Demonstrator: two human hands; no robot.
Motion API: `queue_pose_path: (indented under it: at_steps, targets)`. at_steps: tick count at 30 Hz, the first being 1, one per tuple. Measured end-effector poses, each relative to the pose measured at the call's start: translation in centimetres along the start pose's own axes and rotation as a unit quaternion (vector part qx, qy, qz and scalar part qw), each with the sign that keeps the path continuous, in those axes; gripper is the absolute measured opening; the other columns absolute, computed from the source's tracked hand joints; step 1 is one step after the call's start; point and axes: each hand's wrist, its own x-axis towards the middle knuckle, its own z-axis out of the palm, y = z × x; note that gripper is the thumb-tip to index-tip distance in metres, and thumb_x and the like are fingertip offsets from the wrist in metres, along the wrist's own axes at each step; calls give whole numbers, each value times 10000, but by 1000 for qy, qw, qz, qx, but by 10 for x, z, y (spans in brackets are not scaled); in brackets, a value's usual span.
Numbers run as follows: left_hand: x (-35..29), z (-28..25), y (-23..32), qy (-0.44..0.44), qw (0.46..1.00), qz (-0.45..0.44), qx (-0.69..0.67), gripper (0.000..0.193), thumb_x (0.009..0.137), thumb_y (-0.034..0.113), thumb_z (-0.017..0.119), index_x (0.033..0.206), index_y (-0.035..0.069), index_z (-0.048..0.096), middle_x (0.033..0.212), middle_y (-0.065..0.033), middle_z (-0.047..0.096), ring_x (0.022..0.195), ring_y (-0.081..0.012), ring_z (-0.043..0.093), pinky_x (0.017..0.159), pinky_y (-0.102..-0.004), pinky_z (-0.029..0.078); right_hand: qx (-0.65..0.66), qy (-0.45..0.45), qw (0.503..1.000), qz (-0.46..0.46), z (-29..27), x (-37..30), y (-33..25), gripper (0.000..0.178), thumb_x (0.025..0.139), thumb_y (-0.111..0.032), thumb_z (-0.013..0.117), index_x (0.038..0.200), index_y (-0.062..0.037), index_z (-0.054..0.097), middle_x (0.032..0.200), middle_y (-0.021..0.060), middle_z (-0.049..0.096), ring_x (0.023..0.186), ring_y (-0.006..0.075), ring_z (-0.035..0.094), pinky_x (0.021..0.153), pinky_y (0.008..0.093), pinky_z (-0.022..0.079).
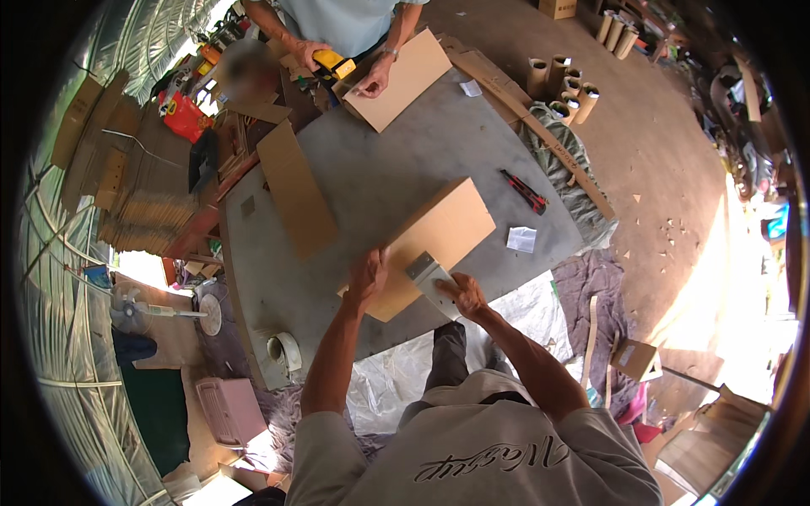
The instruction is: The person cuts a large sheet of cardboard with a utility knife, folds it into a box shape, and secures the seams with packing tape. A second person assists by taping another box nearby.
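A brown cardboard box (426,228) stands at a slant on the grey tabletop in front of me. My left hand (369,276) grips its left edge, fingers closed on the board. Against the box's near side, my right hand (466,297) is wrapped round a flat grey metal hand tool (431,282); its exact kind is unclear. The tool's far end overlaps the box, and whether it touches the box I cannot tell. A red and black utility knife (525,192) lies to the right of the box, near a small white paper (521,239).
Across the grey table (396,160), a co-worker's hands hold a yellow and black tool (334,64) and another cardboard piece (403,80). A flat cardboard sheet (295,187) lies left; a tape roll (284,352) sits at the near left corner. Cardboard tubes (567,88) stand beyond the far right.
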Motion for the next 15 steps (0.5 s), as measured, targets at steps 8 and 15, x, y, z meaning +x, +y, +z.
queue_pose_path:
  at_steps: [8,15]
  targets:
    - [19,-6,-17,-81,995,-56,-17,249,1024,271,523,1040,65,663,937,-175,678,851,-400,644,749,-469,513,-16,-10,982,187,-31,-113,31,447,911,-470,600,813,-36,640,726,186,581,716,370,611,648,450,441]
    - [51,-11,-56,-213,960,-181,12,512,1057,440,403,844,43,646,769,-213,628,757,-417,629,694,-467,481,-67,-25,993,90,-21,-100,54,293,928,-354,585,899,-70,649,747,167,559,702,374,589,638,462,434]
